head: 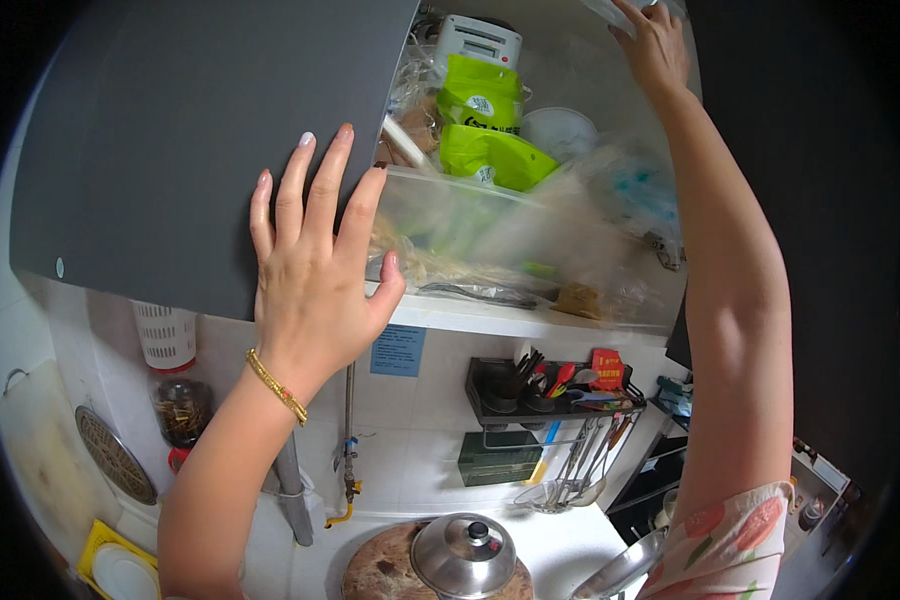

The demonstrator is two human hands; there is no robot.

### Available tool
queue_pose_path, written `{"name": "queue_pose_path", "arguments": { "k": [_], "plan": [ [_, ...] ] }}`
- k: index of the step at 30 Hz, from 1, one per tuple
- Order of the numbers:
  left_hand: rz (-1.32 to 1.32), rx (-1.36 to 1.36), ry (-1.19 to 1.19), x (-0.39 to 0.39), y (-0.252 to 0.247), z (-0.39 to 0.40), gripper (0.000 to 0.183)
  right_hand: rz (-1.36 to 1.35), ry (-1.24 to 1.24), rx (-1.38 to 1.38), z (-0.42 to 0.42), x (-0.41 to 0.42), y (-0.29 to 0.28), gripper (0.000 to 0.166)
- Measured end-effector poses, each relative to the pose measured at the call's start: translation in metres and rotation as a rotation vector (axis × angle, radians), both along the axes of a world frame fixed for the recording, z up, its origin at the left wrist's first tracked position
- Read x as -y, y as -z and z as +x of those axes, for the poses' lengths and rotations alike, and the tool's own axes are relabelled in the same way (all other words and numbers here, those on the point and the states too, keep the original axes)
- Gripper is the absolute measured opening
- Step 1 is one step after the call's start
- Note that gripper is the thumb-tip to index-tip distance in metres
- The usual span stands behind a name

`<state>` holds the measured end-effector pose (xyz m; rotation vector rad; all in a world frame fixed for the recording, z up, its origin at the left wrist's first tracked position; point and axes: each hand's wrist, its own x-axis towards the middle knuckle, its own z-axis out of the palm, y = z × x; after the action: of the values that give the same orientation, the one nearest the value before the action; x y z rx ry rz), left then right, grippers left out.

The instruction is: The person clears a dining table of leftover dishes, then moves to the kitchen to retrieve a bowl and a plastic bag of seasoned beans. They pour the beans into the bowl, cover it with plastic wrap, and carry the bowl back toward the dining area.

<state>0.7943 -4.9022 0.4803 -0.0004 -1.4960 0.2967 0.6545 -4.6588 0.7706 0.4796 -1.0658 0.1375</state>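
Observation:
My left hand lies spread on the grey cabinet door, near its edge, with a gold bracelet on the wrist. My right hand reaches up to the top right of the open wall cabinet, its fingers at a clear plastic bag; whether they grip it I cannot tell. Inside the cabinet are a bright green pouch, a second green pouch, a white device with a small display, a round white lid or bowl and a translucent plastic bin. Clear bags fill the right side.
Below the cabinet, a black wall rack holds utensils, with ladles and strainers hanging under it. A steel domed lid stands on a round wooden board. A gas pipe runs down the wall. A second dark door is at right.

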Motion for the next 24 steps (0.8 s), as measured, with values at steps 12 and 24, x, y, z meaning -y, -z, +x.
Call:
{"name": "queue_pose_path", "arguments": {
  "k": [12, 24],
  "plan": [
    [-0.036, -0.052, 0.009, 0.001, -0.004, 0.000, 0.061, -0.095, -0.085, 0.299, -0.132, -0.011, -0.052, 0.056],
    [-0.026, -0.069, 0.031, 0.006, 0.004, 0.003, 0.060, 0.589, -0.216, 0.533, -0.015, 0.118, 0.008, 0.032]
  ]
}}
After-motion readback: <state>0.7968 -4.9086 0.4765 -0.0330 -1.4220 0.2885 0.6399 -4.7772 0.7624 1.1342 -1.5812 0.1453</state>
